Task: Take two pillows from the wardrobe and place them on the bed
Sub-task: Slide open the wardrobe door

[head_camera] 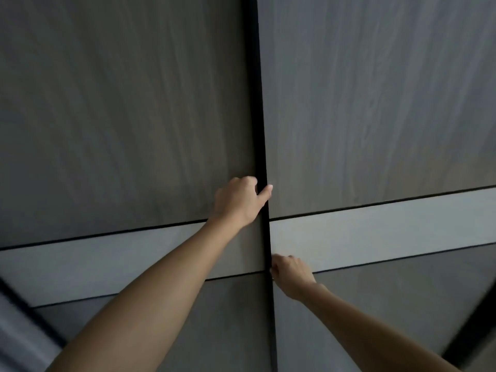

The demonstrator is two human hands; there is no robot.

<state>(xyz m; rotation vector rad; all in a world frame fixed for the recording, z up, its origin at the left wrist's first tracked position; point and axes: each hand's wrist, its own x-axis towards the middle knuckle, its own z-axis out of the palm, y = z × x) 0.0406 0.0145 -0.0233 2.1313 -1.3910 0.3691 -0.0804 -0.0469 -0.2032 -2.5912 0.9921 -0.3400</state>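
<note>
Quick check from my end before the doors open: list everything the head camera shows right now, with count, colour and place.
Wardrobe doors: two, grey-brown wood grain, left door and right door, filling the view, both closed.
Centre gap: one, black, vertical between the doors.
Pale band: one, light grey, running across both doors at mid height, edged by thin dark lines.
Dark frame edges: black, at the bottom left corner and the bottom right corner.
Pillows: none visible.
Bed: not in view.
Left hand: one, bare, fingers hooked into the gap on the left door's edge, above the band.
Right hand: one, bare, fingertips at the gap on the right door's edge, at the band's lower line.
</note>
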